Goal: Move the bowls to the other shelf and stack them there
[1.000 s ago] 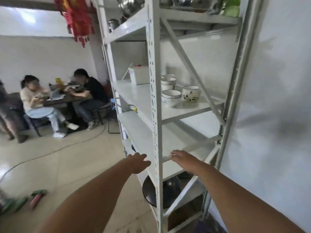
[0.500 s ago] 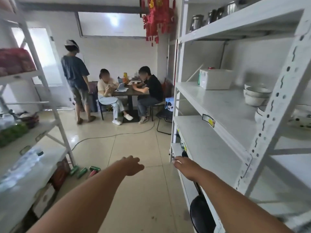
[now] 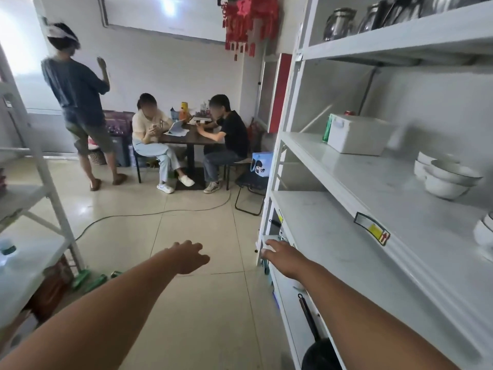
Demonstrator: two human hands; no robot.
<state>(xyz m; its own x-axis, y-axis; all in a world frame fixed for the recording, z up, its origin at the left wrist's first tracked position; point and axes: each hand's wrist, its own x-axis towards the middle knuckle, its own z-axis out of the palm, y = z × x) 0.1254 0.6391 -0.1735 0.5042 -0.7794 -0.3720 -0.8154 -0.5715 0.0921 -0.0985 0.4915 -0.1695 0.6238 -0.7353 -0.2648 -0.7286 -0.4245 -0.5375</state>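
While both hands [image 3: 186, 256] reach forward empty, fingers [image 3: 269, 247] spread, three white bowls [image 3: 445, 177] on white shelf [image 3: 373, 188].

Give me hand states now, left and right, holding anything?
Left hand: open, empty, out over the floor.
Right hand: open, empty, fingers at the shelf unit's lower front edge.

No legible text anywhere. Sticker [image 3: 372, 228] on front edge of middle board of white shelf unit [image 3: 346, 182]: black border, yellow patch, small red mark; wording too small to read. Second sticker at the lower board's edge, near the upright: blurred, unreadable. Red hanging decoration [image 3: 246, 22] at top of wall: characters not resolvable. Blue bag [image 3: 261, 164] beside seated person: cartoon print only, no readable lettering.
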